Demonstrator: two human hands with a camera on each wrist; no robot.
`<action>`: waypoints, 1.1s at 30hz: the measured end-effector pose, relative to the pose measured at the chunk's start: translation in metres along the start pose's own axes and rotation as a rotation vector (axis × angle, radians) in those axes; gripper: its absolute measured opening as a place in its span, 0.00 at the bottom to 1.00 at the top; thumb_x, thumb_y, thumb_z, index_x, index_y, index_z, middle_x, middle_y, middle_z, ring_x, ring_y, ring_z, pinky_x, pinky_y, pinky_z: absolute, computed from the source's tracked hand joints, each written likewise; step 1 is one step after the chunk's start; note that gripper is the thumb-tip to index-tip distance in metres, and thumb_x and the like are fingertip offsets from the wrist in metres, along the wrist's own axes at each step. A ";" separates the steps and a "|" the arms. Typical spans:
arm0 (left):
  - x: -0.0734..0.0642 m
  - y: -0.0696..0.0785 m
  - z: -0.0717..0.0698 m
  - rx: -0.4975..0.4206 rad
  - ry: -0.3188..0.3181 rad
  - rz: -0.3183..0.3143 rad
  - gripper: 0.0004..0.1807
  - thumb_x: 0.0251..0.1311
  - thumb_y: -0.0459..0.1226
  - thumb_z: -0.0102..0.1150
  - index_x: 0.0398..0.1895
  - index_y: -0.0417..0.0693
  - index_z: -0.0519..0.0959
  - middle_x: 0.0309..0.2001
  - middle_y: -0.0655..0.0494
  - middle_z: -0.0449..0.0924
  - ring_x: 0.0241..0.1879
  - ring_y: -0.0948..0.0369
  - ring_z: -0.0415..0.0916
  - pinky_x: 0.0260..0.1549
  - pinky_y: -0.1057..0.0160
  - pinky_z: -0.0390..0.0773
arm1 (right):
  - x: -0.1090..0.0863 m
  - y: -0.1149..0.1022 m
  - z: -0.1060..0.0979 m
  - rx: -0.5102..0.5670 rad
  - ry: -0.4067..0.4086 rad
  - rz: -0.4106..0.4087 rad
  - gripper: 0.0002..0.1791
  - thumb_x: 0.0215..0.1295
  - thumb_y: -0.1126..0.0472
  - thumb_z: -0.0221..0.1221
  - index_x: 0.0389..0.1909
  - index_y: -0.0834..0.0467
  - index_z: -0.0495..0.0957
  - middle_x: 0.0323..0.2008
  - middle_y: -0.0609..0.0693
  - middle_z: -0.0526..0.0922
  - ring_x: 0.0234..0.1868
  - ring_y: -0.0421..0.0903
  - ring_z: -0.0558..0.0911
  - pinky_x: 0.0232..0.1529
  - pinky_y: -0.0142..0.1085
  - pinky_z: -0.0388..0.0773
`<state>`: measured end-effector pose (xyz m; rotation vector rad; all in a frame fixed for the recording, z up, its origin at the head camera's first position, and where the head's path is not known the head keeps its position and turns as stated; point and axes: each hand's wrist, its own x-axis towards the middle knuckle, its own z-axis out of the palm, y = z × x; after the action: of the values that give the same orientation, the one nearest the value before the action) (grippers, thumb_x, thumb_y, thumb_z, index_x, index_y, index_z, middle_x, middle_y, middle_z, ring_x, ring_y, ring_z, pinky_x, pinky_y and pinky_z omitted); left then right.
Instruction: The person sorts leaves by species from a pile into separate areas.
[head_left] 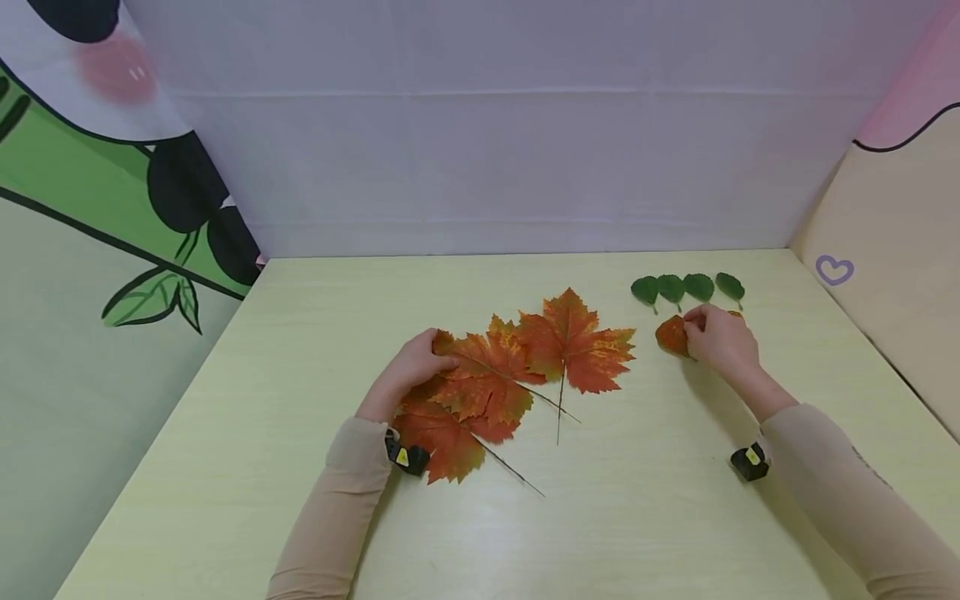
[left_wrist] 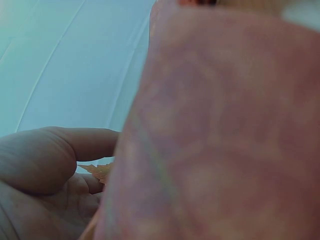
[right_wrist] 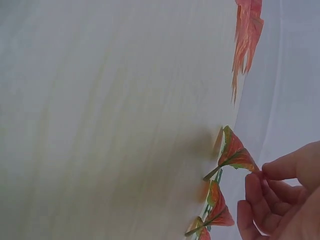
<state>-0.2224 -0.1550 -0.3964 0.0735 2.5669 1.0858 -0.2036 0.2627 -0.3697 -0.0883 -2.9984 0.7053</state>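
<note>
Large orange-red maple leaves (head_left: 573, 337) lie overlapping in the middle of the table, their thin stems toward the front. My left hand (head_left: 414, 360) grips one maple leaf (head_left: 480, 375) by its upper left edge, thumb on top. A blurred leaf (left_wrist: 215, 130) fills much of the left wrist view and hides part of that hand. At the right, my right hand (head_left: 722, 340) pinches the edge of a small orange leaf (right_wrist: 239, 152) between thumb and forefinger. More small orange leaves (right_wrist: 220, 210) lie beside it, mostly hidden by the hand in the head view.
A row of small green leaves (head_left: 699, 287) lies just behind the right hand. The pale wooden table (head_left: 600, 533) ends at a white cloth backdrop (head_left: 480, 167). Printed panels stand at the left and right sides.
</note>
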 end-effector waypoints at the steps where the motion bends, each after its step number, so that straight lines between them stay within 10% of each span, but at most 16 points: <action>1: 0.000 0.000 0.000 -0.003 0.000 0.002 0.34 0.57 0.41 0.57 0.64 0.35 0.58 0.62 0.39 0.62 0.60 0.46 0.61 0.57 0.49 0.63 | -0.001 -0.001 0.000 -0.005 0.007 -0.004 0.15 0.64 0.59 0.46 0.43 0.66 0.74 0.35 0.61 0.79 0.29 0.53 0.76 0.21 0.35 0.67; 9: -0.001 -0.001 0.000 -0.016 0.001 -0.001 0.32 0.57 0.41 0.57 0.62 0.36 0.60 0.60 0.40 0.64 0.57 0.47 0.64 0.56 0.50 0.65 | 0.001 -0.017 0.007 -0.006 0.049 -0.076 0.14 0.63 0.60 0.48 0.43 0.64 0.75 0.36 0.62 0.80 0.30 0.53 0.77 0.23 0.37 0.69; 23: 0.000 -0.001 0.000 -0.042 0.032 0.001 0.32 0.55 0.40 0.59 0.62 0.37 0.61 0.59 0.41 0.66 0.55 0.48 0.65 0.56 0.50 0.65 | 0.014 -0.062 0.034 -0.025 -0.311 -0.162 0.27 0.64 0.52 0.52 0.55 0.70 0.69 0.49 0.66 0.76 0.47 0.60 0.76 0.47 0.50 0.72; 33: -0.001 -0.003 -0.001 -0.096 0.073 -0.006 0.30 0.55 0.39 0.59 0.60 0.38 0.62 0.57 0.41 0.67 0.52 0.49 0.66 0.53 0.51 0.68 | 0.019 -0.070 0.044 -0.025 -0.355 -0.116 0.39 0.55 0.46 0.60 0.59 0.69 0.64 0.55 0.66 0.71 0.54 0.62 0.70 0.53 0.53 0.67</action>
<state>-0.2216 -0.1579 -0.3971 0.0020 2.5718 1.2294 -0.2282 0.1816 -0.3773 0.2326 -3.3110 0.7405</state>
